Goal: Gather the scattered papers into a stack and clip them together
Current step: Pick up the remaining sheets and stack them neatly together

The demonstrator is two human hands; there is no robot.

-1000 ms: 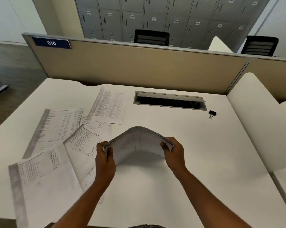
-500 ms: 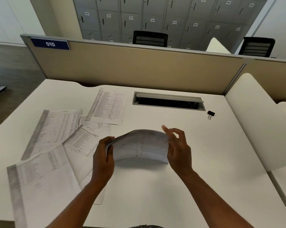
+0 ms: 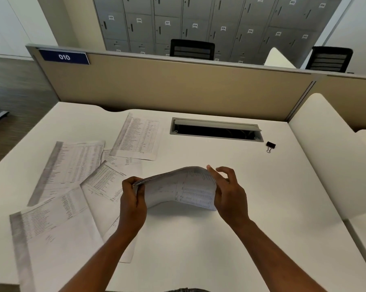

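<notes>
1. The desk (image 3: 262,218) filled the lower two thirds of the frame, with a beige partition (image 3: 177,89) behind it and grey lockers (image 3: 199,17) across the top.
2. Loose sheets (image 3: 76,163) lay scattered and overlapping in the left half of the frame, well left of both hands; one more sheet (image 3: 137,137) sat above them, left of centre, beside the cable slot (image 3: 216,130).
3. The stack (image 3: 177,188) was held above the desk at centre frame, bowed upward, its long axis running left to right between the hands.
4. The left hand (image 3: 132,204) gripped the stack's left edge, fingers curled over it.
5. The right hand (image 3: 229,192) stood at the stack's right edge with fingers partly spread; whether it pinched the paper or only steadied it I could not tell.
6. The clip (image 3: 270,145) lay alone at right of centre, up and right of the right hand, near the slot's right end.
7. Judgement: gathering was only partly done. The remaining sheets lay on the left hand's side, the clip on the right hand's side, so the left was the nearer hand for the next pickup while the right kept the stack.
</notes>
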